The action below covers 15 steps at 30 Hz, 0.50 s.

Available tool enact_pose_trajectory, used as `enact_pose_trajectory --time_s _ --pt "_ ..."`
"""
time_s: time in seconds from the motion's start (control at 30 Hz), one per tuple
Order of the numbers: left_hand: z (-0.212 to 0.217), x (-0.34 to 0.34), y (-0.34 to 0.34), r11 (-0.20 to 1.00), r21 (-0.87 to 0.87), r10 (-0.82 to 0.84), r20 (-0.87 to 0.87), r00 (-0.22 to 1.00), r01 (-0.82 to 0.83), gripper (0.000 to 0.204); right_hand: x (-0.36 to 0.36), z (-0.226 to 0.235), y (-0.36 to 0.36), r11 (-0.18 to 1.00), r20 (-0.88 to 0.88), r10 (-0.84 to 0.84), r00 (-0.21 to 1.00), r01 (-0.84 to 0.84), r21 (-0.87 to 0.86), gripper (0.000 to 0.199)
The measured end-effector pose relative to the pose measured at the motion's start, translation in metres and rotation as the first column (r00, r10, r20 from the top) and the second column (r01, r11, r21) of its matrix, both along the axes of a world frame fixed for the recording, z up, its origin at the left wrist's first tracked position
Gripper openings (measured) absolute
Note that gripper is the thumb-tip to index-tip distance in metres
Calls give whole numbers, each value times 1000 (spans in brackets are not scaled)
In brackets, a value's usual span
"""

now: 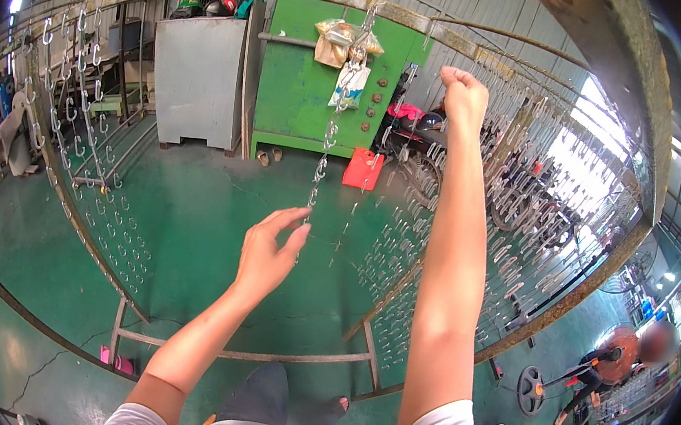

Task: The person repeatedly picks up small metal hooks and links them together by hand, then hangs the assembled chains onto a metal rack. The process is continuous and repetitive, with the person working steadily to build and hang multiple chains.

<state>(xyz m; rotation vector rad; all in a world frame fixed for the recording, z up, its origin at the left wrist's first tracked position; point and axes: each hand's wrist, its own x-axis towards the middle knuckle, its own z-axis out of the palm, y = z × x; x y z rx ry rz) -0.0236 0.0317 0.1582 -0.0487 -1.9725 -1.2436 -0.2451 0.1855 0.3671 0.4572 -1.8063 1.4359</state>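
A chain of metal hooks point(328, 142) hangs from the frame's upper bar, down the middle of the view. At its lower part is my left hand point(265, 246), with thumb and forefinger curved around the links and a small gap showing between the fingertips. My right arm is stretched up and forward. The right hand point(464, 100) is closed, its fingers curled near the upper right bar, beside rows of hanging metal hooks point(522, 197). Whatever the right fingers hold, if anything, is hidden.
A rusty metal frame point(245, 356) surrounds me, with more hook chains point(94, 90) at left. Beyond stand a green cabinet point(299, 86), a grey cabinet point(197, 84) and a red bag point(363, 169). Another person point(618, 354) is at lower right, near a black wheel point(531, 391).
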Motion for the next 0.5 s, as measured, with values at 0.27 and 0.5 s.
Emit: enact_pose_trajectory --time_s 0.27,0.5 --pt "4 24 -19 998 69 2 100 995 -9 20 -44 51 -10 1000 -84 18 996 -20 -22 22" --pt "-4 30 -32 996 87 25 122 992 -36 19 -72 75 -18 996 -18 -85 996 85 15 21"
